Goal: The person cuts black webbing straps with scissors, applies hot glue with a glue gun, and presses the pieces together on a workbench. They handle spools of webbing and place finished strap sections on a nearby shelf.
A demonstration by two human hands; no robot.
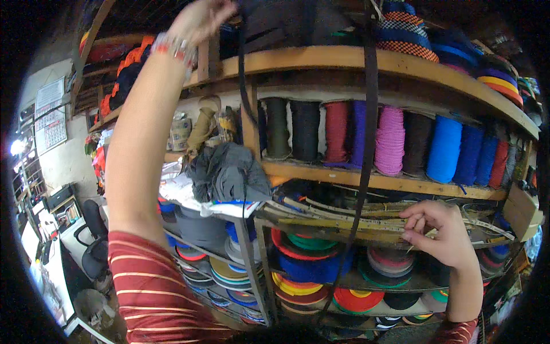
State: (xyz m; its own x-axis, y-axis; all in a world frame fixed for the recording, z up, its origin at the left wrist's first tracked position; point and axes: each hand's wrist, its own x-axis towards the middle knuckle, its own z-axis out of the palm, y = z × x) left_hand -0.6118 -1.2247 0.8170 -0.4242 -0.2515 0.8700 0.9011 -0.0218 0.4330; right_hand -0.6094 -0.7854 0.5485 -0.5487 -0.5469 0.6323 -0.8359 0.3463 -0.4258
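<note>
My left hand (206, 20) is raised high at the upper left, past the edge of the upper shelf. Its fingers are bent together beside a narrow black strap (242, 63); whether they grip the strap is unclear. Lower down at the right, my right hand (432, 232) has its fingers curled in, thumb against them, and what lies in the pinch is too small to name. Behind it, long thin pale strips (338, 221) lie along a shelf. A wider black strap (366, 126) hangs between my two arms.
Spools of coloured cord (389, 140) stand in a row on the middle shelf (321, 175). Coiled discs of coloured material (358, 299) fill the lower racks. A crumpled grey cloth (229, 172) lies near my left forearm. An office chair (94, 246) and desk stand far left.
</note>
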